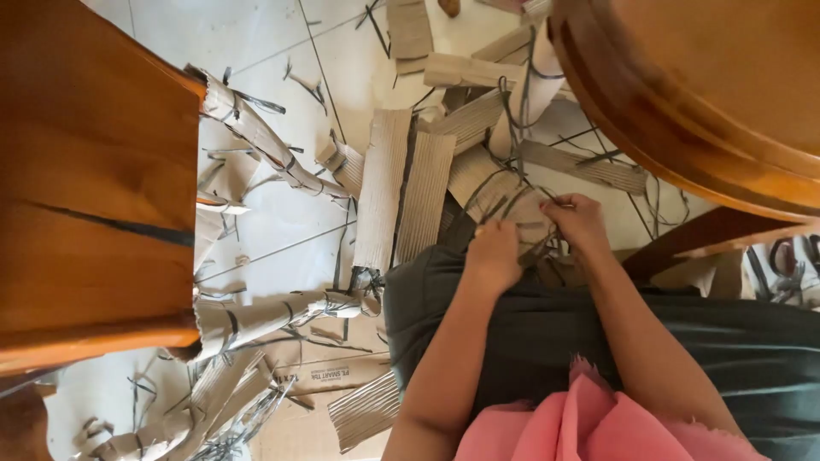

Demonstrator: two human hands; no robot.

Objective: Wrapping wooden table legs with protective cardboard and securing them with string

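Pink cloth sits closest to the lens, over a dark green skirt across the lap. Both forearms reach forward over it. Left hand and right hand are together, fingers curled shut on a rolled piece of corrugated cardboard wound with dark cord; the roll rests at the front edge of the lap, its long axis running roughly away from the person toward the floor.

White tiled floor carries the litter: flat corrugated strips lying lengthwise just ahead of the knees, cord-bound cardboard rolls to the left. A flattened brown box panel with small printed lettering lies beside the left knee.

Open room is tight: wooden chair seat hems the left, round wooden counter edge the upper right.
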